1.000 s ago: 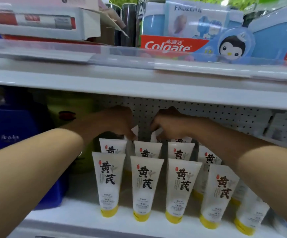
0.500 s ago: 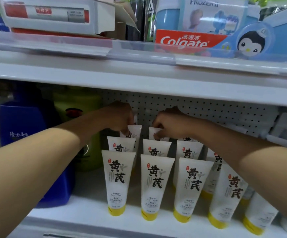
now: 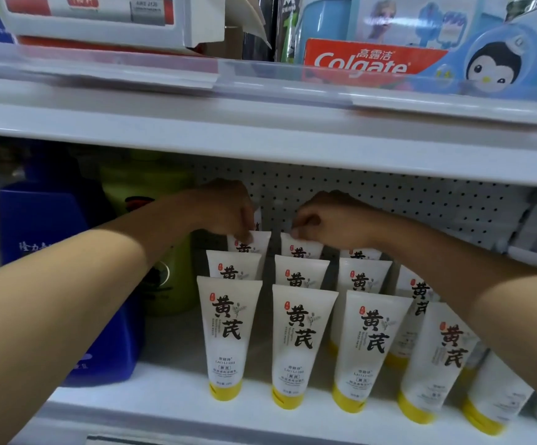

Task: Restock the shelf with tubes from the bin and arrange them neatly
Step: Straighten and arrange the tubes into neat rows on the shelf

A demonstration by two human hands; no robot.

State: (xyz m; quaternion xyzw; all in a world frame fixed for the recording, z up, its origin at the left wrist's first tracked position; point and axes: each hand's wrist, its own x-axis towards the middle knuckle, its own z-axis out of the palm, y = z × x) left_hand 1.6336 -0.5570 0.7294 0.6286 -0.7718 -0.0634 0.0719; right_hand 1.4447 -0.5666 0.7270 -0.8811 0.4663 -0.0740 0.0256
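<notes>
The shelf was found stocked with white tubes in rows running front to back. Compared with a second earlier, two rear tubes that had been only partly visible behind the hands were set lower and squarer into the back row, near the pegboard; restocking of these columns was judged nearly complete. All tubes stood on their yellow caps, long axis upright, crimped ends up, the right-hand ones leaning slightly. The left hand was seen pinching the crimp of the left rear tube. The right hand was curled, pinching the top of the neighbouring rear tube.
</notes>
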